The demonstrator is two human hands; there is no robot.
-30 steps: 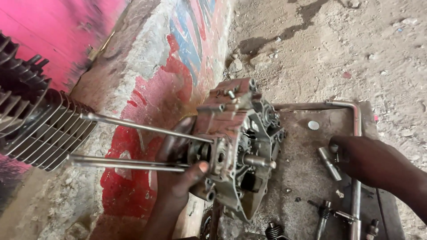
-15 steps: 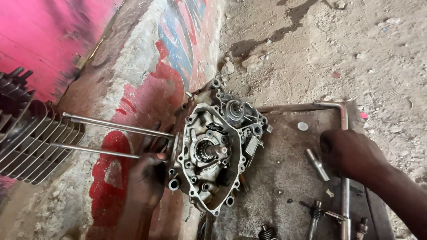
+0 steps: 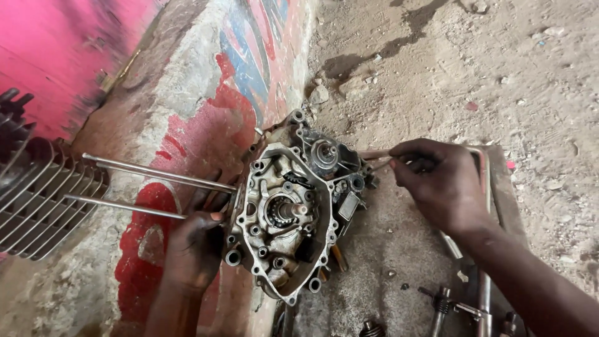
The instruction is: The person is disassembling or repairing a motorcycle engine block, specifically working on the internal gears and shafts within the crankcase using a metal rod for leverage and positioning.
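Crankcase [image 3: 281, 212] now faces you open-side up w/ the shaft [image 3: 288, 211] showing at center; a sec ago it was turned edge-on, so the internals can be seen. It sits mid-frame on a dusty metal tray [image 3: 374, 249], leaning on the painted wall [image 3: 206, 106]. Your left hand [image 3: 193, 249] at 8 o'clock is clamped on its rim by the long studs [image 3: 156, 171], which run to the finned cylinder [image 3: 43, 200] at 9. Your right hand [image 3: 440, 184] came up to 2 o'clock, fingers closed on a thin rod [image 3: 374, 163]. Tray also holds small bolts & valve bits [image 3: 440, 306] at 5.
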